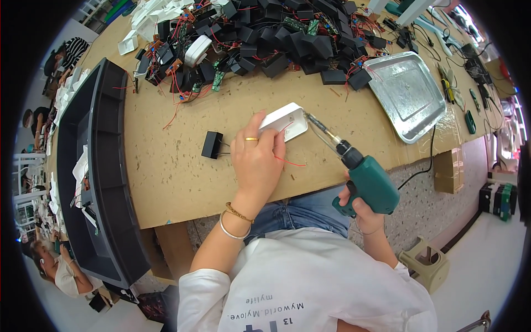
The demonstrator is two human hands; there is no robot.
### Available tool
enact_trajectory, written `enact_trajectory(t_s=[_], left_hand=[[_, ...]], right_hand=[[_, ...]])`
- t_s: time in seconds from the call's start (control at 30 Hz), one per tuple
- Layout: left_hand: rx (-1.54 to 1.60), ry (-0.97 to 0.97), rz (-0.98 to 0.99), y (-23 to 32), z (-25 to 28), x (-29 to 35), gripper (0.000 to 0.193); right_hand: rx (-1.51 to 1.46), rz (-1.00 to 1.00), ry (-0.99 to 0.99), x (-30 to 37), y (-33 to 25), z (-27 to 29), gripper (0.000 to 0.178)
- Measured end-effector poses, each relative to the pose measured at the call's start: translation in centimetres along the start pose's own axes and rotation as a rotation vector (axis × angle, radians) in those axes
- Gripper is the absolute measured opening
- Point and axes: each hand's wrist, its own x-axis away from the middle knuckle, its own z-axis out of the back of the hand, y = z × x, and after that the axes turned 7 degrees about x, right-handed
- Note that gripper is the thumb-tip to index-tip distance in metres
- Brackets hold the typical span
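Note:
Close in front of me, my left hand [259,155] is closed around an open white plastic casing [297,128], its hollow side turned to the right. Thin red wires [290,162] come out by the fingers. A green soldering gun [371,182] with a black collar is gripped in my right hand [358,206]. Its slim metal tip points up and left, at the right end of the casing; whether it touches cannot be made out. Just left of my left hand lies a small black box [212,145], with dark leads running toward that hand.
Black boxes [276,41] with wires and circuit boards are heaped along the far side. A metal tray [409,91] lies right, near yellow-handled pliers [447,89]. A deep black crate [110,182] stands left. A stool [425,263] is at lower right; a co-worker [63,268] sits lower left.

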Motion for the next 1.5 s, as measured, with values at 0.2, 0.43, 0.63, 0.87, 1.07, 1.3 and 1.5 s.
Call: enact_trajectory(t_s=[0.2,0.43,0.63,0.87,1.07,1.3,1.5], left_hand=[[-0.181,0.003,-0.08,0.7,0.5,-0.8,0.009],[-0.016,-0.07,-0.135,0.0,-0.3,-1.0,0.011],[-0.025,-0.066,-0.124,0.2,-0.3,-1.0,0.012],[-0.021,-0.078,-0.102,0.2,-0.4,-1.1,0.013],[0.043,-0.085,-0.086,0.1,-0.3,-1.3,0.012],[0.038,-0.093,-0.063,0.2,-0.2,-1.5,0.013],[0.091,-0.107,-0.071,0.1,-0.1,-1.6,0.013]], right_hand=[[0.311,-0.025,-0.084,0.2,1.0,0.5,0.045],[0.253,0.109,-0.009,0.7,1.7,0.8,0.038],[0.253,0.105,0.016,1.2,1.6,1.3,0.039],[0.625,0.067,-0.036,0.6,0.0,0.4,0.03],[0.366,0.018,0.096,0.7,-0.3,-1.1,0.033],[0.396,0.012,0.037,0.7,0.4,-1.0,0.031],[0.429,0.007,0.051,0.6,0.7,-1.6,0.028]])
